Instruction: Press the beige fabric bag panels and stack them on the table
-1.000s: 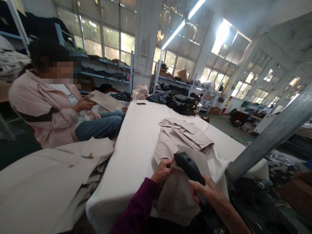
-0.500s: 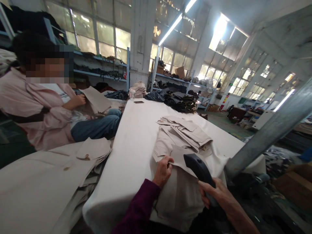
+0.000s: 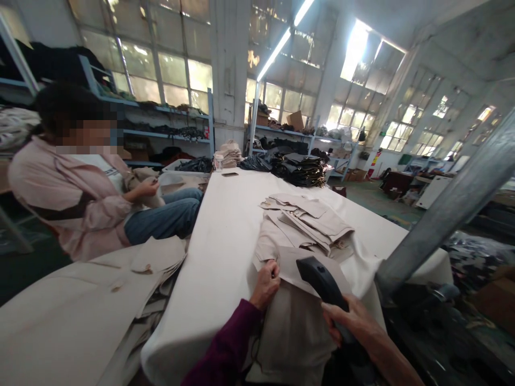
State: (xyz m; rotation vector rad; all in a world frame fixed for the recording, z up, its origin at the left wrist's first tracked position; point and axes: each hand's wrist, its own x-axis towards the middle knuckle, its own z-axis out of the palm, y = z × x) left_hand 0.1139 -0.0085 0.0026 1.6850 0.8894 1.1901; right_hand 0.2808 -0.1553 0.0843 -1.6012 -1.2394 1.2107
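A person (image 3: 164,214) in a pink jacket (image 3: 52,179) sits behind a beige cloth pile (image 3: 80,300). At the white desk's (image 3: 225,230) near end, the left hand (image 3: 266,284) pinches the left edge of a beige flap (image 3: 290,265); a black handheld tool (image 3: 324,279), head above it, is gripped by the right hand (image 3: 352,316).

Windows: tall, grimy many-paned glass windows (image 3: 175,75)
Light: glowing white tube lamp (image 3: 274,54) overhead, plus daylight through the panes
Wall: scuffed whitish pillar (image 3: 228,80) between windows
Shelving: loaded pale-blue metal racks (image 3: 211,120)
Floor: dull green floor (image 3: 364,199)
Furniture: long white-covered tabletop (image 3: 225,220) beside a slanting grey metal post (image 3: 450,206)
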